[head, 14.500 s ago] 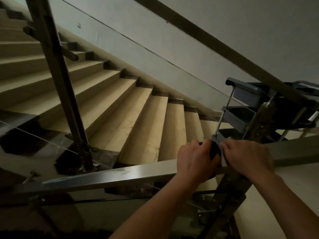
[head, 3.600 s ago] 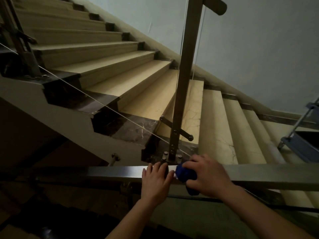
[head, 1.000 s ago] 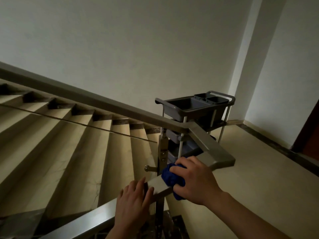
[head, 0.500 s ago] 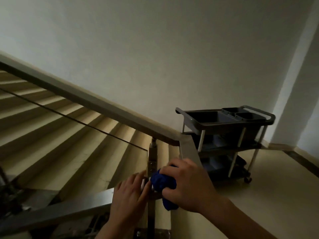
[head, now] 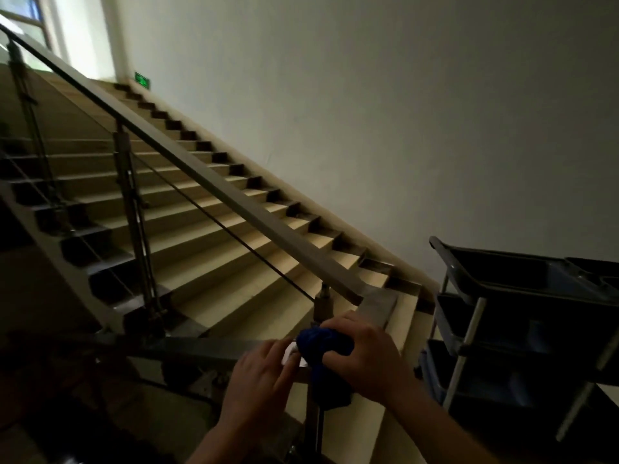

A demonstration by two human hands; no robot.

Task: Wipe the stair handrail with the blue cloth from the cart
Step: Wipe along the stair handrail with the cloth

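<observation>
A dim stairwell rose from 6 o'clock toward 11 o'clock, its pale plain wall filling the upper right. Tan stairs with dark risers climbed to a bright window at 11 o'clock, and a small green sign glowed on the wall near the top of the flight. The metal handrail sloped down from 10 o'clock, carried on an upright post, bent at a corner near the centre bottom and ran on as a level stretch toward 8 o'clock.

At that bend, at about 6 o'clock, the blue cloth lay bunched on top of the rail. The right hand was curled over the cloth from the 4 o'clock side, gripping it and pressing it onto the metal. The left hand lay just beside it at 7 o'clock, fingers fairly straight and resting on the rail, their tips touching a small white tag at the cloth's edge.

The dark, three-tiered cart stood at 4 o'clock, near the foot of the stairs and apart from both hands.
</observation>
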